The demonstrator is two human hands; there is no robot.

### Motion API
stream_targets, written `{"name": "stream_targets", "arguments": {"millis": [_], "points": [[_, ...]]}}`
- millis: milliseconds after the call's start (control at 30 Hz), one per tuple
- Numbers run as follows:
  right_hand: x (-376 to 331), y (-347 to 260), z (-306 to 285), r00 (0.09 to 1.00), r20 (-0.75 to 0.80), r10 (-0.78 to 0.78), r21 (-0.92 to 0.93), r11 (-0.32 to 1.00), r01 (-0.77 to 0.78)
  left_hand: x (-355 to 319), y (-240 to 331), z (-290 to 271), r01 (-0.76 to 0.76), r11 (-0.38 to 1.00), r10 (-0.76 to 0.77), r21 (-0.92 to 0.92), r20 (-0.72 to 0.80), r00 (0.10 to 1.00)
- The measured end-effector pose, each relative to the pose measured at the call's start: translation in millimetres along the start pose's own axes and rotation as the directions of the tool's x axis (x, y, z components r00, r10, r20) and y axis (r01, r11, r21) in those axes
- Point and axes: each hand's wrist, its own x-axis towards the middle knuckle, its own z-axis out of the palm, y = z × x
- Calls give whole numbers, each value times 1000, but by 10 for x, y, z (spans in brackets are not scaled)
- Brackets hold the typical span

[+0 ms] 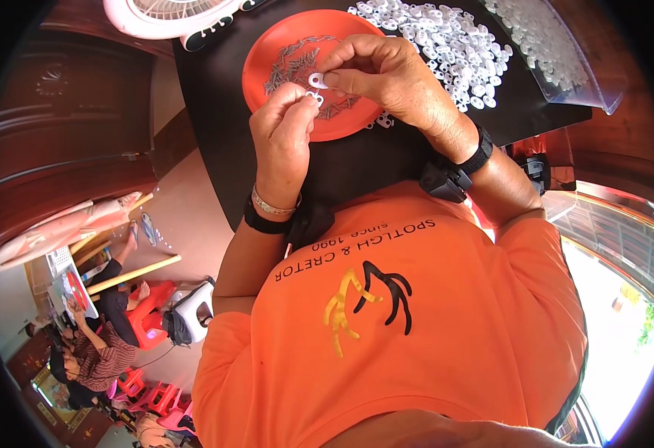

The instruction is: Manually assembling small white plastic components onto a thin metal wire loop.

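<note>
Over a round orange-red plate (261,46), both of my hands are raised close together. My left hand (282,142) is closed, with thumb and forefinger pinching a small white plastic piece (315,98). Just above it, my right hand (398,81) pinches another small white plastic piece with a hole (315,80). The two pieces nearly meet; whether they touch I cannot tell. Thin grey metal pieces (295,69), like small screws or pins, lie scattered in the plate, partly hidden by my hands.
A heap of white plastic pieces (446,48) lies on the black tabletop (215,112) right of the plate. Beyond it, a clear container (547,48) holds more. A pale pink round fan-like object (170,19) stands at the far left. Another person (103,347) sits at the lower left, near red stools (151,396).
</note>
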Motion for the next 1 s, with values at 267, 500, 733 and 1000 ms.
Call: {"name": "stream_targets", "arguments": {"millis": [267,500,733,1000], "points": [[0,86,48,999,35,-41,87,995,37,-2,-26,16,2,999,-2,-39,6,1000],[-49,75,108,996,54,-74,75,995,70,-17,-28,44,-53,996,50,-72,-34,998],[-66,87,142,977,46,-207,-93,973,210,-26,-21,45,-31,993,28,-112,-30,999],[-88,41,146,974,36,-223,-125,966,226,-54,35,61,6,987,-12,-161,-39,999]]}}
